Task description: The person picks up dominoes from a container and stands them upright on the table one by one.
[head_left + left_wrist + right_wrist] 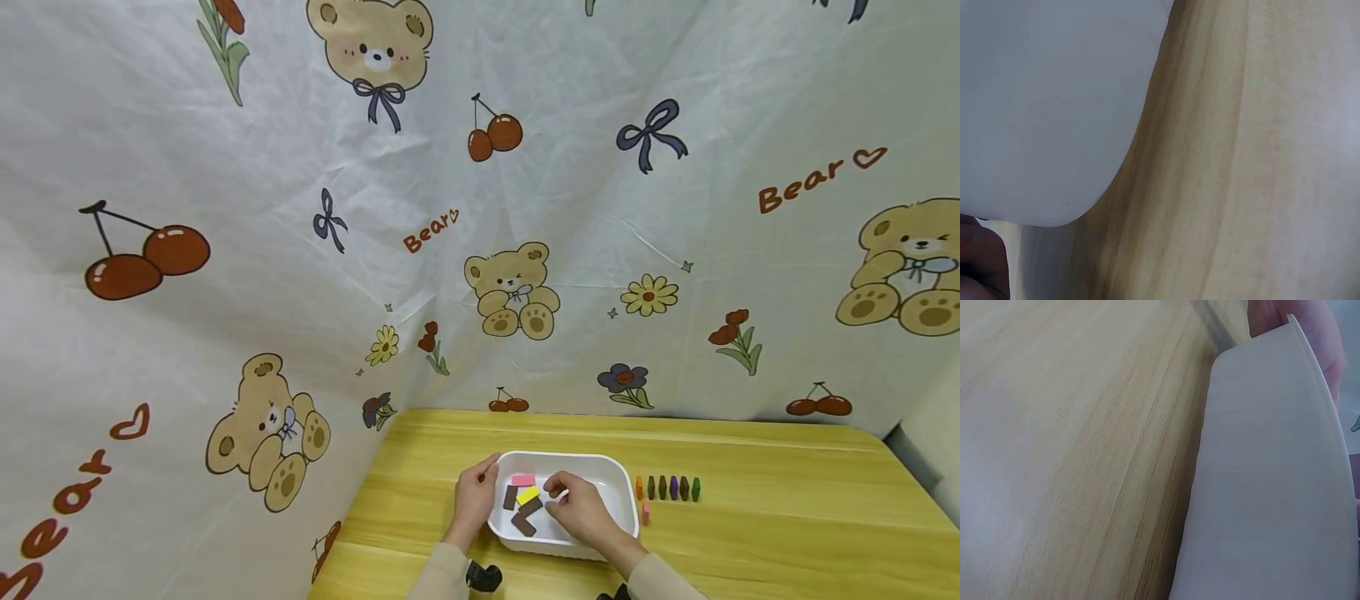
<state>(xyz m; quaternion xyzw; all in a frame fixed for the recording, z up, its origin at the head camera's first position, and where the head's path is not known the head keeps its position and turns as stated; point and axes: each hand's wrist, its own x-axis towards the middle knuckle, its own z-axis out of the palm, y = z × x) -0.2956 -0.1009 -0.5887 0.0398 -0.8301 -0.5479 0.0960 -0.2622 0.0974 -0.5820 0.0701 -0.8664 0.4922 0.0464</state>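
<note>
A white plastic tub [624,492] sits on the wooden table, with several flat rectangular blocks lying in its left half. Among them are a pink block [523,480], a yellow block [527,495] and some dark brown ones, such as the brown block [523,524] closest to the front. At the tub's left rim, my left hand [474,498] grips the edge. My right hand [581,510] reaches over the tub, fingers bent, thumb and forefinger apart beside the blocks; nothing shows between them. The wrist views mostly catch the tub's outer wall [1266,462].
To the right of the tub, several small blocks stand upright in a row, including a purple block [674,487] and a green block [696,489]. A pink upright block [646,512] stands before them, close to the tub. A cloth [570,217] printed with bears hangs behind.
</note>
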